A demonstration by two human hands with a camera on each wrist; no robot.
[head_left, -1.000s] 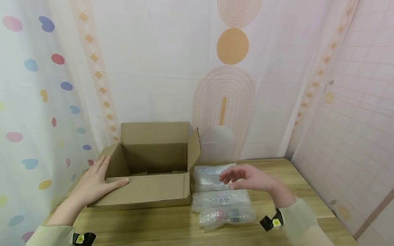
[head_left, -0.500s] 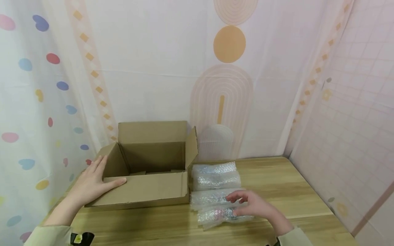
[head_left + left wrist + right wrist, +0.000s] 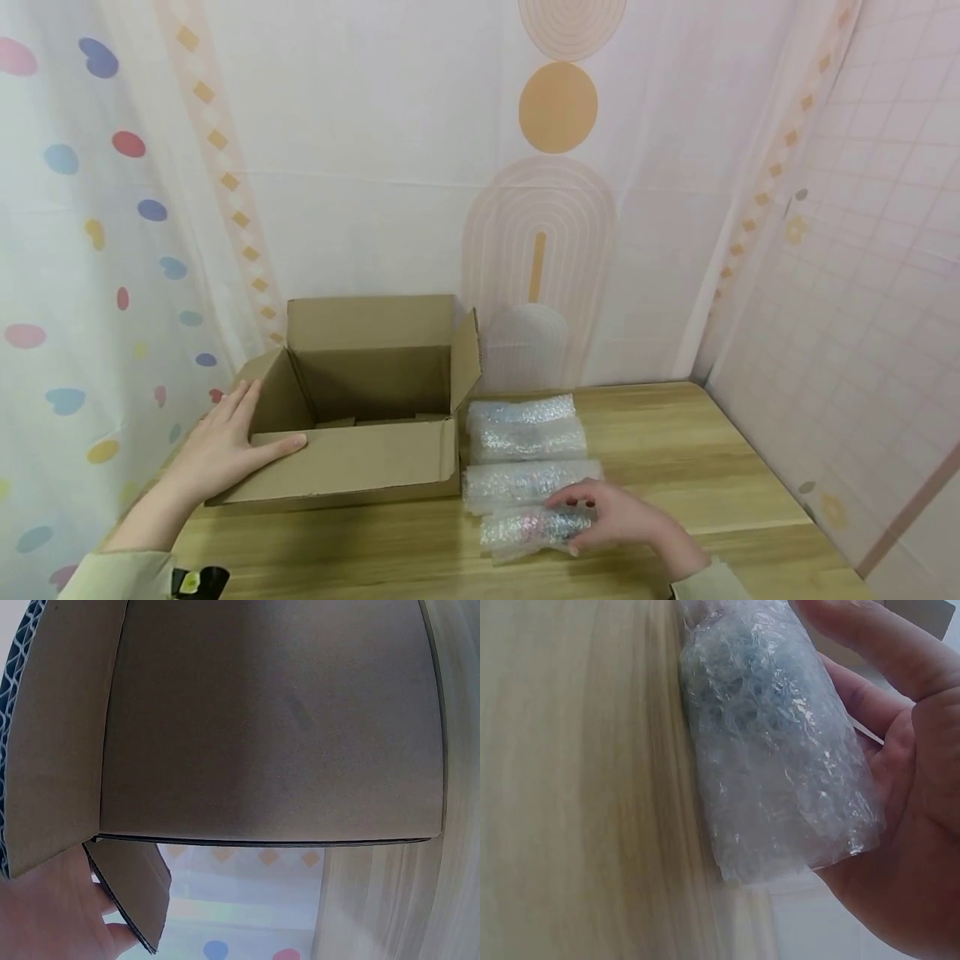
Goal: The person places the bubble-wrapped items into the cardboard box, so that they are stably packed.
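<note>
Right hand (image 3: pixel 626 521) has apparently gripped nearest bubble-wrapped roll (image 3: pixel 776 742).

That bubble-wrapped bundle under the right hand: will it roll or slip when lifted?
The bundle looks round and lies on its side on the table, so it may roll. Its glossy, crinkled wrap probably gives under the right hand and could slip.

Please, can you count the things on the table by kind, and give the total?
Bubble-wrapped rolls: 4, lying in a row; the right hand grips the nearest roll.
Cardboard boxes: 1, an open box with the left hand resting on it.
Total: 5 things on the table.
</note>
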